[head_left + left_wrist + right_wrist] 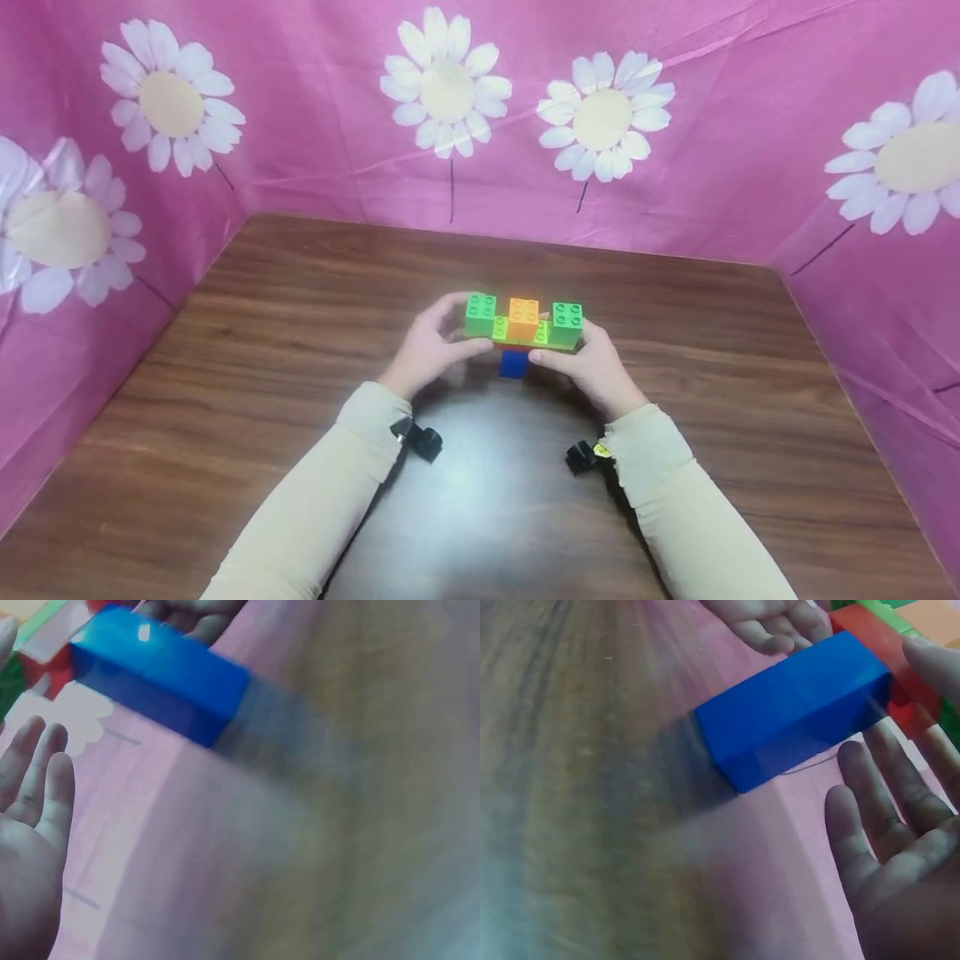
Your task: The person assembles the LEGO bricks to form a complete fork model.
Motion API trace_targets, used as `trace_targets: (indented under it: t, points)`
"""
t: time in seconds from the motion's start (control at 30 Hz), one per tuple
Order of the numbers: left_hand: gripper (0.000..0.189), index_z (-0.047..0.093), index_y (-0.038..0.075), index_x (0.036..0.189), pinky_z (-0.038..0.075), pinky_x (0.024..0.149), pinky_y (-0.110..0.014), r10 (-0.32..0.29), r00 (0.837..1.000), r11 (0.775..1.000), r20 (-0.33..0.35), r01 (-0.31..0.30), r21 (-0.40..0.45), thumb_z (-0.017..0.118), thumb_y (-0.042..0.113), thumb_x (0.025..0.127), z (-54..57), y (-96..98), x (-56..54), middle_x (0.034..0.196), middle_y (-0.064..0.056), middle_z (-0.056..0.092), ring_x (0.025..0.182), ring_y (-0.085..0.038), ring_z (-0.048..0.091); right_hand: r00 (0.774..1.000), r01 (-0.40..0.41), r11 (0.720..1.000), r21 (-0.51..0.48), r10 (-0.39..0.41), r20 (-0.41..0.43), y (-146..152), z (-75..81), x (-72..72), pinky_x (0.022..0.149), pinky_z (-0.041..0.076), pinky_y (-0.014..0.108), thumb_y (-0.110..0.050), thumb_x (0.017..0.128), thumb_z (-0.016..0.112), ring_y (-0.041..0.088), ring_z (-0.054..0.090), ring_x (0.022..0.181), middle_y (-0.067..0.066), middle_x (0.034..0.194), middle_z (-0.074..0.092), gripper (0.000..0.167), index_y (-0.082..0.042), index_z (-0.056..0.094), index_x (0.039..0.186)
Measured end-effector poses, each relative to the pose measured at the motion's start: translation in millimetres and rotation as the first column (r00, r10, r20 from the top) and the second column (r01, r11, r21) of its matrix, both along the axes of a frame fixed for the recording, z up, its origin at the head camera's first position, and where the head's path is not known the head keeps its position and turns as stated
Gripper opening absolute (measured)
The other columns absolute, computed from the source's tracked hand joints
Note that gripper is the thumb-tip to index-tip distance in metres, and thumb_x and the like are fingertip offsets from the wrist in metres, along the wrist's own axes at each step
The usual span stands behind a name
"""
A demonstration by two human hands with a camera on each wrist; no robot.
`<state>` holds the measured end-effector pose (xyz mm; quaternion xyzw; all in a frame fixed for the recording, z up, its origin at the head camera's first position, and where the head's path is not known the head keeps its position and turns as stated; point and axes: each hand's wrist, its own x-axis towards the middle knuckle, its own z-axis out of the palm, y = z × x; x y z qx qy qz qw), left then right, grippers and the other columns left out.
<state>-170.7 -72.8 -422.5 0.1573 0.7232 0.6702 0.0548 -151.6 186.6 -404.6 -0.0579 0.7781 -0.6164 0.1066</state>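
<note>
A structure of studded toy bricks stands upright between the two hands in the head view. Its blue column (513,365) is at the bottom, on or just above the table; I cannot tell which. Over it lies a red layer (866,634), then lime green bricks (500,327). An orange brick (523,318) tops the middle, and a green brick (480,314) and another green brick (567,323) top the ends. My left hand (431,343) holds the left end between thumb and fingers. My right hand (602,372) grips the right end likewise. Lower fingers spread free beside the blue column in both wrist views.
The brown wood-grain table (300,350) spreads around the hands, with glare near its front. A pink cloth (315,108) with white daisies hangs along the back and sides. Small black cameras (427,444) are strapped at the cuffs.
</note>
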Motion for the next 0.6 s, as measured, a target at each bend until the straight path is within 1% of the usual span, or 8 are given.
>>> trace_targets:
  t: [0.03,0.07,0.13,0.27,0.33,0.4,0.5,0.6]
  points:
    - [0.067,0.056,0.013,0.139,0.054,0.096,-0.033,0.011,1.000,1.000,-0.014,-0.011,0.004,0.086,0.013,0.078,3.0,-4.6,-0.9,0.134,-0.004,0.061,0.112,-0.024,0.065,1.000,-0.006,1.000,-0.007,0.006,-0.016,1,1.3,-0.6,0.072,0.057,0.028,-0.021,0.082,0.085,0.020,0.063,0.086,0.009,0.117,0.067,0.059,-0.009,0.059,0.133]
    - [0.066,0.057,0.012,0.138,0.054,0.096,-0.034,0.020,0.999,1.000,-0.032,-0.019,0.010,0.085,0.012,0.079,6.2,-9.1,-1.8,0.134,-0.005,0.062,0.111,-0.024,0.065,0.999,-0.011,1.000,-0.025,0.010,-0.033,3,3.1,-1.4,0.073,0.058,0.029,-0.018,0.082,0.085,0.022,0.064,0.087,0.011,0.119,0.066,0.059,-0.009,0.058,0.134]
    - [0.061,0.059,0.011,0.136,0.055,0.095,-0.035,0.035,0.998,0.999,-0.055,-0.034,0.018,0.084,0.010,0.081,12.5,-17.5,-2.7,0.132,-0.006,0.063,0.110,-0.025,0.066,0.997,-0.019,0.999,-0.047,0.015,-0.078,9,8.1,-2.8,0.082,0.058,0.028,-0.012,0.082,0.084,0.019,0.065,0.100,0.010,0.123,0.065,0.059,-0.008,0.057,0.135]
    - [0.048,0.065,0.009,0.128,0.054,0.096,-0.035,0.049,0.995,0.999,-0.088,-0.047,0.019,0.082,0.011,0.083,24.2,-27.0,-4.3,0.125,-0.007,0.068,0.111,-0.023,0.066,0.985,-0.016,0.999,-0.051,0.007,-0.172,25,21.6,-2.8,0.077,0.059,0.027,-0.001,0.082,0.081,0.020,0.066,0.094,0.008,0.116,0.066,0.055,-0.005,0.059,0.132]
    - [0.043,0.068,0.009,0.123,0.055,0.095,-0.034,0.053,0.994,0.998,-0.092,-0.055,-0.013,0.083,0.013,0.083,28.1,-28.4,-3.6,0.120,-0.006,0.070,0.108,-0.021,0.067,0.983,-0.013,0.998,-0.069,0.000,-0.186,30,27.7,-1.3,0.076,0.060,0.028,0.001,0.082,0.080,0.020,0.068,0.091,0.007,0.111,0.067,0.053,-0.003,0.060,0.131]
    - [0.038,0.070,0.010,0.119,0.056,0.093,-0.033,0.060,0.993,0.997,-0.097,-0.064,-0.037,0.083,0.015,0.083,30.3,-28.2,-3.6,0.116,-0.005,0.071,0.105,-0.020,0.068,0.980,-0.004,0.996,-0.086,-0.012,-0.196,33,31.8,0.1,0.075,0.060,0.028,0.003,0.081,0.080,0.019,0.069,0.089,0.006,0.107,0.068,0.050,-0.002,0.062,0.127]
    - [0.034,0.072,0.009,0.115,0.056,0.091,-0.033,0.068,0.992,0.996,-0.110,-0.073,-0.042,0.083,0.015,0.083,31.2,-25.7,-2.8,0.113,-0.005,0.072,0.103,-0.020,0.069,0.980,0.013,0.992,-0.128,-0.037,-0.193,34,34.0,2.5,0.077,0.060,0.028,0.005,0.081,0.080,0.018,0.071,0.088,0.006,0.105,0.070,0.044,-0.003,0.064,0.121]
    - [0.029,0.075,0.010,0.112,0.056,0.091,-0.033,0.091,0.983,0.995,-0.158,-0.097,-0.033,0.082,0.015,0.084,31.0,-20.9,-2.5,0.110,-0.003,0.072,0.102,-0.018,0.068,0.969,0.064,0.992,-0.112,-0.088,-0.230,33,33.8,4.3,0.073,0.058,0.023,0.004,0.081,0.080,0.015,0.069,0.085,0.004,0.100,0.071,0.039,-0.006,0.067,0.116]
